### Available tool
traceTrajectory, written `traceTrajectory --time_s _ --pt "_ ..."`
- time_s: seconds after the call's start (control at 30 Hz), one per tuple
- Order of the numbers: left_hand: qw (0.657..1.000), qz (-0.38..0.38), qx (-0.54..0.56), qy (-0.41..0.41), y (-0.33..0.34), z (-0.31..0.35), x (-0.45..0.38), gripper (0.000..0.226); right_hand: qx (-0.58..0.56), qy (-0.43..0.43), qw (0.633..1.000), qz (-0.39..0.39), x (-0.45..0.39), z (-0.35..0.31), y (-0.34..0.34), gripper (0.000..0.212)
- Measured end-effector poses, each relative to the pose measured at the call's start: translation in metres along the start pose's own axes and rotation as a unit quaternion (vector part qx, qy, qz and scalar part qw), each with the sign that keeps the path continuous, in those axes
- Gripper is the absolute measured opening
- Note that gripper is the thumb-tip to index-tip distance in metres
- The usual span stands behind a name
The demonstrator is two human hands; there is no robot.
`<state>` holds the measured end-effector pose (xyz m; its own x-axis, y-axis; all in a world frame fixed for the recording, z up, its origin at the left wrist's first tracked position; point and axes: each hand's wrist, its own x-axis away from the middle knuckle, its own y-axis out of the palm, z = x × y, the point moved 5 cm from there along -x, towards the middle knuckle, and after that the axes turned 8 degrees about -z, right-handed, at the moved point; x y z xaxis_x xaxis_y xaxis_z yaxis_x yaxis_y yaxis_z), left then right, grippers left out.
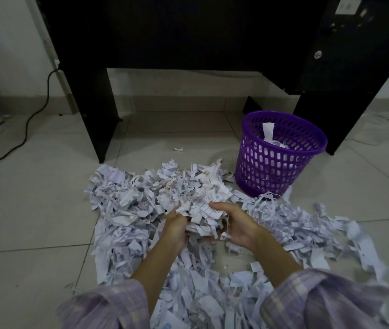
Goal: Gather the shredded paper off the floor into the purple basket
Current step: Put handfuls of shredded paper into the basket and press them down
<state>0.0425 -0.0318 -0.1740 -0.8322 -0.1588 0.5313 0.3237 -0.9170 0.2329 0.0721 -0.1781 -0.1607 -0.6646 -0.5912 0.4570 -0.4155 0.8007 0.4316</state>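
Pale tiled floor (34,210) in front of a black desk (188,32), with a dark cable (37,110) trailing along the wall at left. I see the shredded paper (129,203) spread in a wide heap across the tiles, reaching from the desk leg to the near edge of the view. The purple basket (276,162) stands upright at the heap's far right edge, just beside the desk's right panel, with a few strips already inside. The step in hand, as I judge it, is scooping a load. The left hand (176,227) and the right hand (237,227) face each other, fingers curled inward, clasping one bundle of shreds (200,210) between them above the heap. Both forearms reach forward from checked lilac sleeves (319,302). The next move, I judge, calls for carrying the bundle forward and to the right over the basket's rim, keeping the squeeze firm, since loose strips will likely spill from the edges.
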Motion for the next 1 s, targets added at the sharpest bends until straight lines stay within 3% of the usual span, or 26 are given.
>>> traceTrajectory --time_s 0.13,0.23,0.33,0.47,0.63,0.7,0.83,0.93,1.0 --pt "0.994 -0.019 -0.104 0.013 -0.001 0.006 0.001 0.04 0.008 -0.003 1.0 0.022 0.002 -0.004 -0.002 0.031" --pt "0.985 -0.052 -0.159 0.042 -0.005 0.011 0.002 0.029 0.006 -0.015 1.0 0.025 0.005 -0.011 -0.004 0.027" --pt "0.987 -0.102 -0.123 0.028 -0.004 0.008 0.004 0.027 -0.001 -0.02 1.0 0.024 0.002 -0.02 -0.005 0.035" --pt "0.978 -0.203 -0.034 0.019 0.001 0.003 0.009 0.055 -0.024 -0.029 0.997 0.066 0.004 -0.028 -0.006 0.022" --pt "0.954 -0.299 -0.016 0.005 0.006 -0.002 0.016 0.026 -0.053 -0.059 0.992 0.098 0.007 -0.038 -0.014 0.011" --pt "0.95 -0.302 -0.077 0.006 0.006 -0.004 0.013 0.025 -0.052 -0.065 0.991 0.103 0.009 -0.041 -0.018 0.017" --pt "0.927 -0.292 -0.235 0.022 0.002 -0.009 0.01 0.051 -0.103 -0.083 0.985 0.112 0.01 -0.049 -0.022 0.033" --pt "0.909 -0.273 -0.312 0.039 0.002 -0.016 0.006 0.031 -0.128 -0.088 0.982 0.111 0.009 -0.054 -0.022 0.053" --pt "0.929 -0.23 -0.286 0.05 0.003 -0.015 0.005 0.019 -0.121 -0.087 0.983 0.105 0.009 -0.055 -0.023 0.083"
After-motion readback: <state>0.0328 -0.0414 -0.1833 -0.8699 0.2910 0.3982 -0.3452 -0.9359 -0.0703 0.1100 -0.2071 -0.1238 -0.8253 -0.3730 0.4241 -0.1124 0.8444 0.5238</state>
